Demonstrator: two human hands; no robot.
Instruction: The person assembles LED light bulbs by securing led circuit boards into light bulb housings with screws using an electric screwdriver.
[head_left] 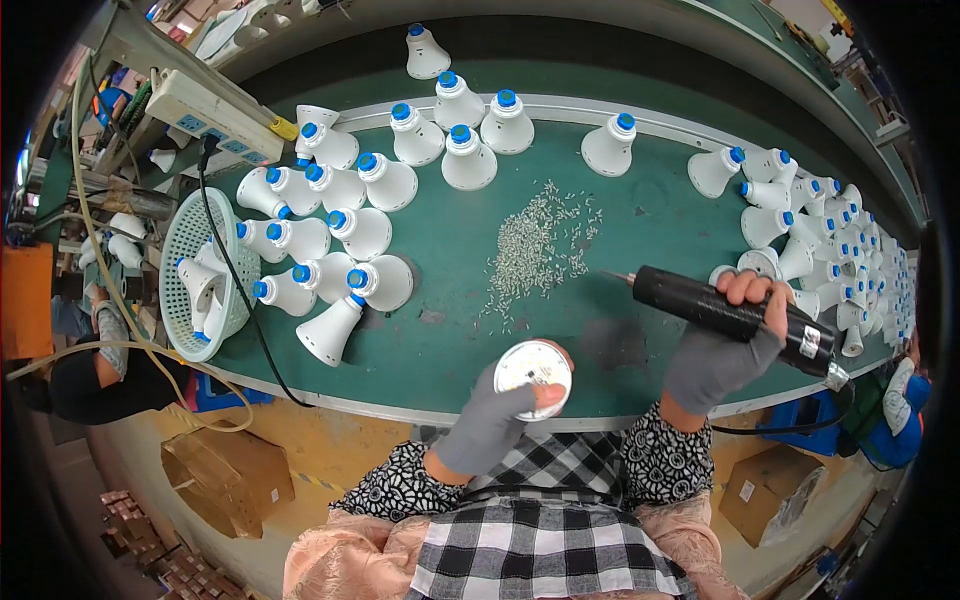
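My left hand point(482, 428), in a grey fingerless glove, is closed on a white lamp housing point(525, 368) at the table's near edge. Its round, wide end faces up, with the thumb on the rim. In my right hand point(728, 350), gloved the same way, is a black electric screwdriver point(690, 303). Its thin bit point(618, 275) points left, towards a loose pile of small silver screws point(530, 245) on the green tabletop point(450, 290). The bit is apart from both the screws and the housing.
White cone-shaped housings with blue caps stand in a left group point(385, 283), along the back point(468, 160) and in a dense right cluster point(800, 240). A pale green basket point(205, 340) holds more. A black cable point(225, 260) hangs from the power strip point(215, 118). Other people are partly visible at both sides.
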